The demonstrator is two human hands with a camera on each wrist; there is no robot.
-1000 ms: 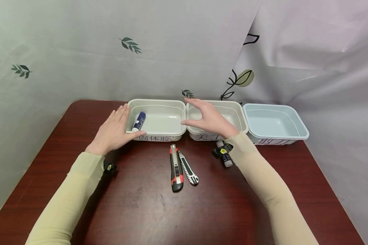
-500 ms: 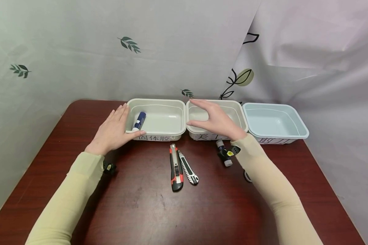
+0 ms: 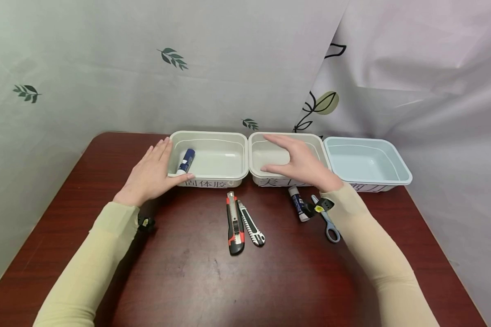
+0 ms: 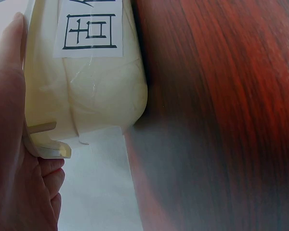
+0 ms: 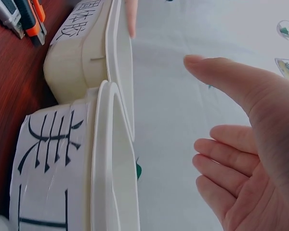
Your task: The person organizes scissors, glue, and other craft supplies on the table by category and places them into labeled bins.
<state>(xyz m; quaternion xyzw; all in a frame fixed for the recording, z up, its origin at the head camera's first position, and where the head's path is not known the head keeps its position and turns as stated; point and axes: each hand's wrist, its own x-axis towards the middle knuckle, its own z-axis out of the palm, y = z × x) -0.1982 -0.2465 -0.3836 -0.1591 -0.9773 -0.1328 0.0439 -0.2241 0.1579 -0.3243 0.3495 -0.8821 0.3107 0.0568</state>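
Two hands grip nothing: the left hand (image 3: 149,175) rests straight-fingered against the leftmost off-white oblong plastic tub (image 3: 214,147); the right hand (image 3: 303,159), fingers spread, hangs above the middle off-white oblong plastic tub (image 3: 256,152), set crosswise.

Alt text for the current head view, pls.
A person's left hand rests on the left bin, which holds a glue stick, while the empty right hand hovers over the middle bin. A pale blue bin stands at right; two utility knives, another glue stick and scissors lie on the dark red table in front.
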